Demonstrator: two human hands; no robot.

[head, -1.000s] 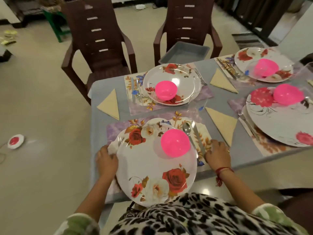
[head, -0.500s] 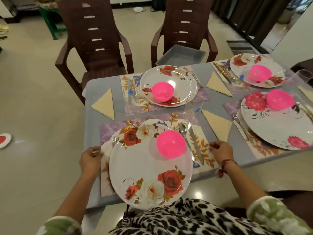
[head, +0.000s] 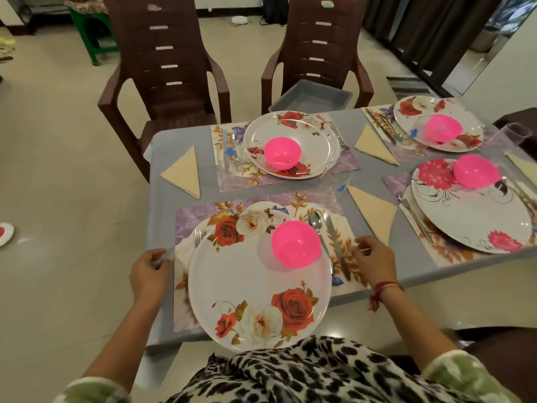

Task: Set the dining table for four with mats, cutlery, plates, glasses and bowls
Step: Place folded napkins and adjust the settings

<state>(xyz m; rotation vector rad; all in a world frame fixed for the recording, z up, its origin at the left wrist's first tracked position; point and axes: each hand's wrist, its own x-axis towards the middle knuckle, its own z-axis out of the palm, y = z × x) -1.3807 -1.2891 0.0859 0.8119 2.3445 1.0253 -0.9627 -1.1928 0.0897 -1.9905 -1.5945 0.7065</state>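
left hand [head: 149, 270]: pinches the near mat [head: 197, 216] at its 9 o'clock edge
right hand [head: 374, 261]: fingers curled on that mat's 3 o'clock edge
near mat: flat on the counter [head: 162, 205]
plate [head: 247, 286]: on the mat
pink bowl [head: 295, 244]: on the plate, 1 o'clock
spoon [head: 315, 222], knife [head: 334, 239]: plate's 2 o'clock side

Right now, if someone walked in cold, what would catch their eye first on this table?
Four hot-pink bowls, one on each floral plate; the nearest bowl sits on the big rose plate right in front. The left hand and right hand pinch the side edges of the nearest mat. A grey tray lies on the far right chair.
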